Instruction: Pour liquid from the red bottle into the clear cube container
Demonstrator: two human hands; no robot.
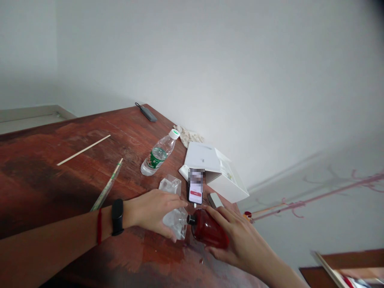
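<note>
My left hand (pixel 156 212) is curved over a clear, angular plastic container (pixel 175 227), its thumb and fingers around the sides. Part of that container is hidden under the hand. My right hand (pixel 231 234) is wrapped around a dark red bottle (pixel 208 229) with a black neck. The red bottle lies tilted sideways, its neck pointing left at the clear container's narrow end; whether the two touch I cannot tell. Just beyond the hands, a phone (pixel 196 192) with a lit screen leans against a white box.
Behind stand a water bottle (pixel 157 154) with a green label and the open white box (pixel 204 156). A cloth (pixel 187 136) and a grey device (pixel 147 113) lie farther back. A thin stick (pixel 84 150) and wrapped chopsticks (pixel 108 184) are at left. The wall borders the table.
</note>
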